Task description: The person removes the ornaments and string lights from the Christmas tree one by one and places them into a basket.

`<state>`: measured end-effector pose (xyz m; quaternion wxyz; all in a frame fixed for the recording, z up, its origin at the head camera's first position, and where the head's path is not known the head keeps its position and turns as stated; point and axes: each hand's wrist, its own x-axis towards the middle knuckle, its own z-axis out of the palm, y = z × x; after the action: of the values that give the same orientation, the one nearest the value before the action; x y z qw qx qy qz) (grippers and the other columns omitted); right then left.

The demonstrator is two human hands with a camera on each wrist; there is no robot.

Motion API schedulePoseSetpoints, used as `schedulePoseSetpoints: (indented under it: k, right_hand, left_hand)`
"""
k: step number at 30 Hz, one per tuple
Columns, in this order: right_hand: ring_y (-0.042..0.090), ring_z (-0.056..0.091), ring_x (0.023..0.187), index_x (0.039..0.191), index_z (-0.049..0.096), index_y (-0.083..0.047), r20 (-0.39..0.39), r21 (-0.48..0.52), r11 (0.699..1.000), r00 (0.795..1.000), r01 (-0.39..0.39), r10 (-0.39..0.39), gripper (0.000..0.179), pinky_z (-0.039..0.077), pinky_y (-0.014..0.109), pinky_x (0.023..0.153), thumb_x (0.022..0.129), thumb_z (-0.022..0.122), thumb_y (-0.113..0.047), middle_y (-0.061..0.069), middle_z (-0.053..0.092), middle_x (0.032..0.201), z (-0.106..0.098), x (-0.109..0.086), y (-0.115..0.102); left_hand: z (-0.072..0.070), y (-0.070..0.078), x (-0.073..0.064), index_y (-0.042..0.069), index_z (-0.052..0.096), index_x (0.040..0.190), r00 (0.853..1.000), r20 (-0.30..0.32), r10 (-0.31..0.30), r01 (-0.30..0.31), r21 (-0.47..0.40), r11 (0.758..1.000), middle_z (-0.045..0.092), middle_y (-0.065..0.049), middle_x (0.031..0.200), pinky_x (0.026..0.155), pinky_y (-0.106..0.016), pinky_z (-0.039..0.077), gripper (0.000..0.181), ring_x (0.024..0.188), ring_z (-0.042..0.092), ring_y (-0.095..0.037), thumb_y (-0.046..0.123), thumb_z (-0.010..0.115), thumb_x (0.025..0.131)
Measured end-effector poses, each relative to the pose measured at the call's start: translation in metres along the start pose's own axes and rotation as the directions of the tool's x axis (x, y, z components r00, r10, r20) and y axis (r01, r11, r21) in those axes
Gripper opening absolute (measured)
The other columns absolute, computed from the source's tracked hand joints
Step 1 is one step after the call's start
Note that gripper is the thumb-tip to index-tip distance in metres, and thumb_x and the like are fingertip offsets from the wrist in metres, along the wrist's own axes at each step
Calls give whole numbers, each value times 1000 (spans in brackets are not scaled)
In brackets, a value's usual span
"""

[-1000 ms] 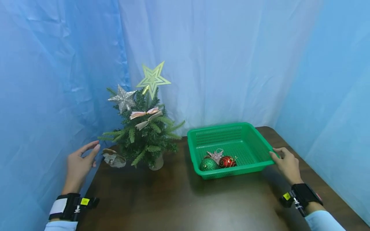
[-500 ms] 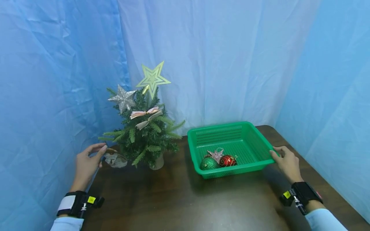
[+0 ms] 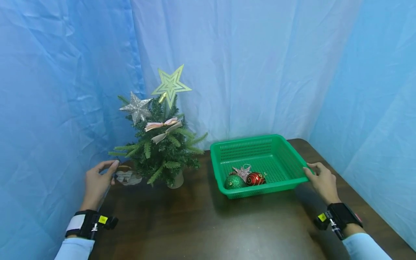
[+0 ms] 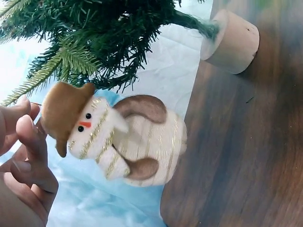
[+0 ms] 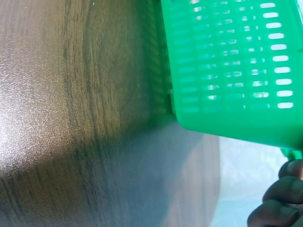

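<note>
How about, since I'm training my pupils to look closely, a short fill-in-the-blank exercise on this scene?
1. The right hand grips the ____ basket.
2. The snowman ornament beside the left hand wears a ____ hat.
3. In the basket, the ball with gold swirls is ____.
4. The ornament at the top of the tree is shaped like a ____.

Missing words: green; brown; red; star.

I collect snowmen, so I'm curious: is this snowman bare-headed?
No, the left wrist view shows the snowman wearing a brown hat, right beside the fingers of the left hand.
</note>
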<state>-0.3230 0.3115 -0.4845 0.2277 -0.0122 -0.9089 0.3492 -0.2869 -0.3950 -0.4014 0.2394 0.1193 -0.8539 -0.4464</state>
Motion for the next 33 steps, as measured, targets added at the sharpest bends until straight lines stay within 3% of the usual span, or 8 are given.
schedulePoseSetpoints:
  k: [3, 6, 9, 15, 21, 26, 31, 33]
  right_hand:
    - [26, 45, 64, 135, 61, 2, 1, 1, 1000, 1000, -4, 4, 45, 34, 38, 60, 108, 56, -33, 27, 65, 105, 0, 0, 0]
    - [34, 54, 74, 136, 60, 3, 7, 14, 1000, 1000, -10, 10, 45, 37, 42, 65, 108, 55, -33, 30, 64, 116, 1, 0, 0]
    - [44, 60, 93, 136, 59, 3, 15, 29, 999, 1000, -17, 16, 46, 41, 48, 72, 108, 54, -34, 33, 61, 127, 2, -1, 0]
    - [52, 57, 109, 137, 58, 4, 26, 43, 999, 999, -32, 31, 48, 46, 60, 82, 108, 55, -35, 34, 59, 132, 4, -3, 0]
    - [51, 59, 106, 137, 58, 4, 21, 37, 999, 999, -30, 30, 47, 46, 57, 79, 108, 55, -34, 34, 59, 131, 3, 1, -1]
    - [52, 57, 110, 137, 58, 4, 18, 50, 998, 999, -33, 32, 50, 45, 63, 84, 108, 55, -37, 34, 58, 132, 2, 2, -1]
    - [41, 58, 90, 136, 59, 2, 6, 26, 1000, 1000, -18, 18, 53, 44, 55, 73, 108, 52, -43, 29, 61, 126, 3, 0, 3]
    - [37, 54, 73, 136, 60, 0, -5, 6, 1000, 1000, 6, -6, 55, 40, 48, 64, 107, 51, -47, 24, 65, 111, 6, 2, 9]
  left_hand:
    - [1, 1, 1, 6, 67, 132, 1000, 13, 9, -9, 7, 1000, 59, -16, 135, 50, -30, 49, 53, 59, 59, -21, 48, 62, 101]
    - [2, 1, 2, 6, 65, 136, 999, 26, 37, -38, 13, 999, 62, -17, 128, 49, -29, 50, 52, 58, 59, -20, 46, 59, 103]
    - [2, 0, 2, 4, 64, 138, 998, 27, 56, -56, -3, 998, 65, -19, 122, 49, -28, 49, 51, 56, 59, -19, 43, 55, 106]
    - [1, -2, 2, 2, 70, 126, 999, 21, 37, -37, -13, 999, 66, -18, 117, 47, -28, 48, 49, 54, 57, -19, 44, 59, 104]
    - [-3, 2, 3, -1, 70, 123, 999, -4, 50, -50, -54, 997, 62, -1, 112, 48, -27, 46, 44, 53, 57, -18, 38, 63, 103]
    - [-6, 9, 7, 1, 72, 119, 992, -107, 66, -76, -86, 993, 63, 10, 97, 48, -23, 47, 37, 55, 58, -13, 33, 66, 102]
    - [-9, 16, 8, 3, 76, 112, 981, -181, 64, -93, -158, 983, 66, 10, 94, 45, -21, 45, 31, 54, 56, -12, 31, 69, 100]
    - [-11, 18, 8, 3, 76, 111, 978, -199, 66, -102, -173, 980, 66, 8, 94, 44, -21, 44, 30, 49, 55, -13, 30, 70, 99]
